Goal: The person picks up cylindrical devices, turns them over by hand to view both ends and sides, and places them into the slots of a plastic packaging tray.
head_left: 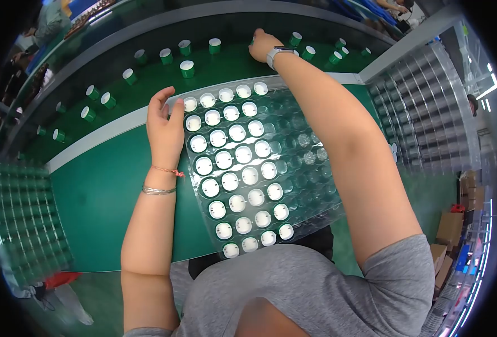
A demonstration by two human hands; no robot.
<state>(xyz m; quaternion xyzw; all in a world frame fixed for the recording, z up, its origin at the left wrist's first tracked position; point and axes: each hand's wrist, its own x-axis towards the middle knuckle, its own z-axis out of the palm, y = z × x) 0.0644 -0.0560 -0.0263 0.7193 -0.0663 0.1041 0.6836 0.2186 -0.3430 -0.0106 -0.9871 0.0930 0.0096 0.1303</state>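
Observation:
A clear plastic tray (310,196) with rows of round pockets lies in front of me. Its left columns hold many small green cylinders with white tops (223,159); the pockets on the right show no white tops. My left hand (166,121) is at the tray's upper left corner, fingers apart, its thumb by the corner cylinder (190,104). Beyond the tray, my right hand (264,46) reaches over the dark green belt (231,63), its fingers bent together. A sliver of green shows at the fingertips; most of that small piece is hidden.
Several loose green cylinders (187,69) stand on the belt to either side of my right hand. A pale rail (105,135) divides the belt from the green tabletop (102,196). Clear pocketed trays stand at the left (26,219) and right (428,106). Other people are beyond the belt.

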